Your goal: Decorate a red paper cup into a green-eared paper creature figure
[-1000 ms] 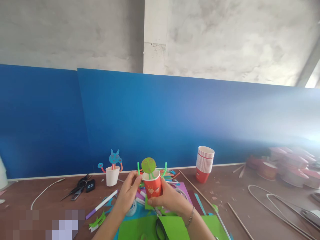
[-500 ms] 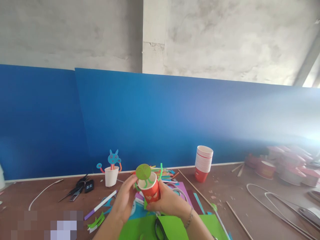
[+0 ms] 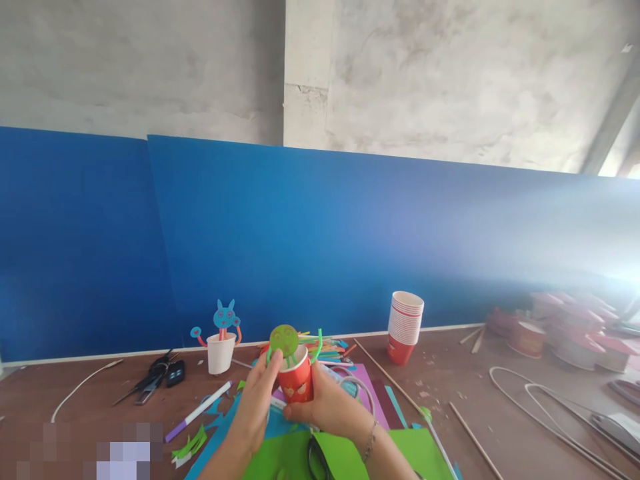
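Observation:
A red paper cup (image 3: 296, 385) with a white inside is tilted slightly toward me. My right hand (image 3: 333, 403) is wrapped round its right side and bottom, bracelet on the wrist. A green paper disc (image 3: 284, 340) with a drawn face stands above the rim on green straws. Another bent green straw (image 3: 319, 343) sticks up at the cup's right side. My left hand (image 3: 256, 393) is closed at the left rim, its thumb over the left green straw just below the disc; its other fingertips are partly hidden.
A white cup with a blue paper figure (image 3: 221, 353) stands back left, near scissors (image 3: 153, 377) and a purple-white marker (image 3: 197, 412). A cup stack (image 3: 405, 327) stands right. Green paper (image 3: 400, 450), coloured straws (image 3: 333, 351), wooden sticks (image 3: 475, 437) and cables (image 3: 537, 400) lie about.
The cup has tipped a little more upright, showing more of its front. My left thumb has come over in front of the rim, below the disc. The view has shifted slightly.

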`<action>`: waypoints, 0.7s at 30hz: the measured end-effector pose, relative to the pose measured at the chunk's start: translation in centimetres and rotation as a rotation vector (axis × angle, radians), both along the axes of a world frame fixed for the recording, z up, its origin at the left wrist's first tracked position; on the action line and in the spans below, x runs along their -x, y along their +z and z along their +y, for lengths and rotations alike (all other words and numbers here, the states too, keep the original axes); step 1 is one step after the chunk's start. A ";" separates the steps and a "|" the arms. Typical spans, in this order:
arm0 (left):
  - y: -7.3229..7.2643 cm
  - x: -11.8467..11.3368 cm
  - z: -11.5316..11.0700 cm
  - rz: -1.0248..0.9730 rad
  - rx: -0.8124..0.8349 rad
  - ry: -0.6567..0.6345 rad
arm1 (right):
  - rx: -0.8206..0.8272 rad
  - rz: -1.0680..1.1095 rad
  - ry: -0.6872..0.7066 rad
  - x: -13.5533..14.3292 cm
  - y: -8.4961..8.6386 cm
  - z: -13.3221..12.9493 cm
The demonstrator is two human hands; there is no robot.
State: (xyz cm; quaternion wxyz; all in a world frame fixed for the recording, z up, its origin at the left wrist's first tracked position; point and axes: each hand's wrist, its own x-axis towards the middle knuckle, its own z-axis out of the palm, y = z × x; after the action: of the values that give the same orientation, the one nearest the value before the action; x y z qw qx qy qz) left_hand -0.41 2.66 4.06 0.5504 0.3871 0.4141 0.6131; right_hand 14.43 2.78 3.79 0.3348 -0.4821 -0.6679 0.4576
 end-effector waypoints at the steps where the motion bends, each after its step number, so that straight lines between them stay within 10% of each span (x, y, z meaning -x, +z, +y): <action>1: 0.1 0.0 0.0 -0.026 0.018 0.004 | -0.002 -0.013 0.024 0.1 0.0 0.0; 6: 0.7 0.2 -0.1 -0.144 0.096 0.074 | 0.011 0.308 0.061 0.9 1.6 -0.2; 13: 0.7 0.1 -0.1 -0.203 0.089 0.055 | -0.012 0.521 -0.271 0.7 3.0 -0.3; 21: 0.0 0.6 0.1 -0.048 0.073 -0.057 | -0.109 0.412 -0.049 0.6 2.5 0.3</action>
State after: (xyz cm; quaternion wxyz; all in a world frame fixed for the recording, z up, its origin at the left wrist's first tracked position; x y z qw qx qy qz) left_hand -0.99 2.78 4.07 0.5910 0.3638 0.4117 0.5907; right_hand 13.88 3.09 6.25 0.5009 -0.3758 -0.5969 0.5015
